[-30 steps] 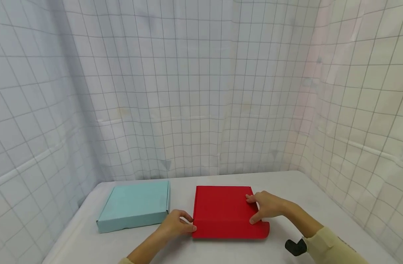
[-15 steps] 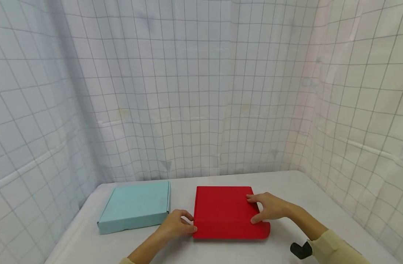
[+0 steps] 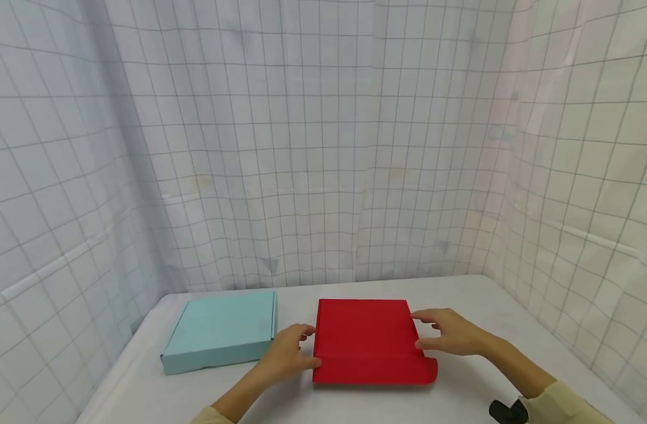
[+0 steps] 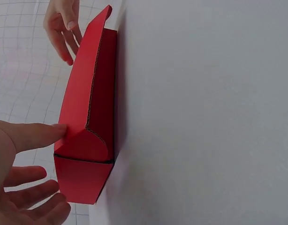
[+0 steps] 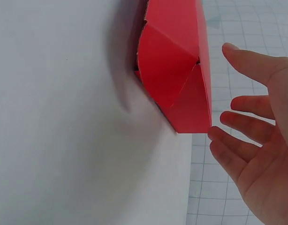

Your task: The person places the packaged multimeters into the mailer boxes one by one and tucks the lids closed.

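Observation:
A red cardboard box (image 3: 366,330) lies on the table, its lid down and its front flap (image 3: 373,371) sloping outward, not tucked in. The left wrist view shows a gap under that flap (image 4: 83,93). At the box's left side is my left hand (image 3: 284,355); its thumb touches the red cardboard near the front corner, while the other fingers are spread and loosely bent beside the side wall. My right hand (image 3: 453,334) hovers along the right side. In the right wrist view its fingers (image 5: 247,126) are spread, relaxed and hold nothing, with the thumb off the box.
A closed light blue box (image 3: 223,324) sits to the left of the red one on the white tabletop (image 3: 440,288). White grid-patterned curtains (image 3: 323,147) hang behind and on both sides. A black object (image 3: 508,411) is at the right sleeve.
My right hand has lifted off the lid and moved right, its fingers opening. The left hand has spread its fingers, which have moved back along the box's side. The red box stays put.

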The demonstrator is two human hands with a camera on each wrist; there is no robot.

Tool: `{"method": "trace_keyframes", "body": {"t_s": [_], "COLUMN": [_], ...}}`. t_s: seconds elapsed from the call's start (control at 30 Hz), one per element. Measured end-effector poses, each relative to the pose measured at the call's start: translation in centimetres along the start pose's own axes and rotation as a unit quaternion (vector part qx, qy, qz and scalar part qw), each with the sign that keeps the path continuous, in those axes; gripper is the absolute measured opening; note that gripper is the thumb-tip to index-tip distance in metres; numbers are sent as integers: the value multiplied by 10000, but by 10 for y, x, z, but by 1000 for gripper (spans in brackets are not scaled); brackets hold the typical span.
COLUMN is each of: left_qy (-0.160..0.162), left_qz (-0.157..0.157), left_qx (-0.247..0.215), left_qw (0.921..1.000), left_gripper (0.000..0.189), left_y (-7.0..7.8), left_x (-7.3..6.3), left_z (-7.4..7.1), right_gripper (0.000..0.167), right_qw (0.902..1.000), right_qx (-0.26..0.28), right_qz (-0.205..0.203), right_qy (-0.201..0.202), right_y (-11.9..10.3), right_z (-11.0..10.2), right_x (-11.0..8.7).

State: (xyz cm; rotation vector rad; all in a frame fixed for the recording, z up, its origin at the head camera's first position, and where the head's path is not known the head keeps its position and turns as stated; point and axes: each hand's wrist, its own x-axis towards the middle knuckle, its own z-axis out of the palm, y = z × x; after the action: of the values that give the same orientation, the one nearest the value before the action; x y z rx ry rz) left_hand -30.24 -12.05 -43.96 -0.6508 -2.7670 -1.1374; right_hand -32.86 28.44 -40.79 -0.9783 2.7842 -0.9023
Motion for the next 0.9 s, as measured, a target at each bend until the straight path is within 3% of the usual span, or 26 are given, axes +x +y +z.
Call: {"method": "trace_keyframes", "body": {"t_s": [0.23,0.37,0.57,0.67,0.8,0.9], "left_qy": [-110,-438,-861,-996,-1087,-1118], "left_qz": [1188,1410,1529,1505,1469,1455], "left_qx": [678,836,916,949,968,863], "left_qw": [9905,9855,9802,9790,9784,9792], "left_gripper": [51,50,46,44,42,40], "left_y": [5,5,3,3,3,3], "left_x": [6,10,15,17,19,20], "left_z": [-1,-4,-6,-7,-7,-7], "right_gripper": [62,56,49,50,55,52], "right_qw": [9997,9983,9896,9806,9567,9404], "right_qx": [-41,117,815,1194,1785,1905], "right_qz": [220,519,1146,1500,2169,2611], "right_qy": [111,239,291,414,757,1062], "right_y": [5,6,3,-1,-12,-21], "right_z": [2,7,22,31,45,55], "right_x": [-20,-30,-39,-40,-40,-36]}}
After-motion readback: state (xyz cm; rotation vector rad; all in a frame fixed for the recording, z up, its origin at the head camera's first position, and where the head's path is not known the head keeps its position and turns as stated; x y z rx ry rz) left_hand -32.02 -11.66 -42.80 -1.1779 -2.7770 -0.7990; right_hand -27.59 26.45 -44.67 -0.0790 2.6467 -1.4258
